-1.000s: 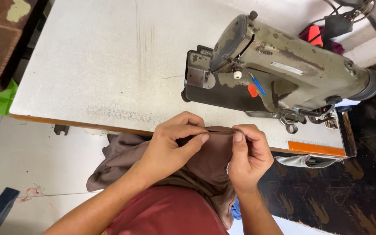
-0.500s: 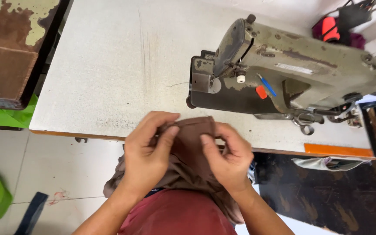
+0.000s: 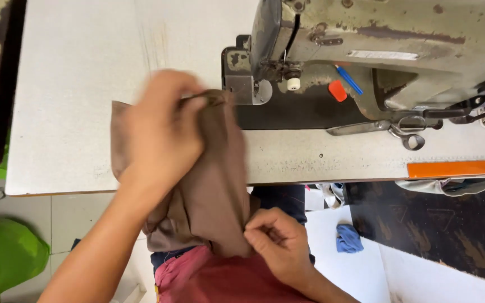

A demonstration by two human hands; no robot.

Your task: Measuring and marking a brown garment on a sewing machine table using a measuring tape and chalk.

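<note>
Pinching the brown fabric (image 3: pixel 214 185) at the bench's (image 3: pixel 74 84) near edge, the left hand (image 3: pixel 164 132) is grasping it beside the sewing machine (image 3: pixel 377 50); the right hand (image 3: pixel 279 244) is pinching its lower end.

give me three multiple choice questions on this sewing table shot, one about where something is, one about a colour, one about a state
1. Where does the left hand hold the brown cloth?
A. On the white table, beside the sewing machine's needle end
B. On the floor
C. On top of the machine's arm

2. What colour is the small rag on the floor?
A. Yellow
B. Blue
C. Black

3. How does the right hand meet the cloth?
A. Flat and open, clear of it
B. Hidden under the table
C. Pinching its near edge, below the table edge

Answers:
1. A: the left hand presses the cloth's far end on the table, just left of the sewing machine.
2. B: the crumpled rag is blue against the pale floor.
3. C: the fingers close on the cloth's edge over the lap.
</note>
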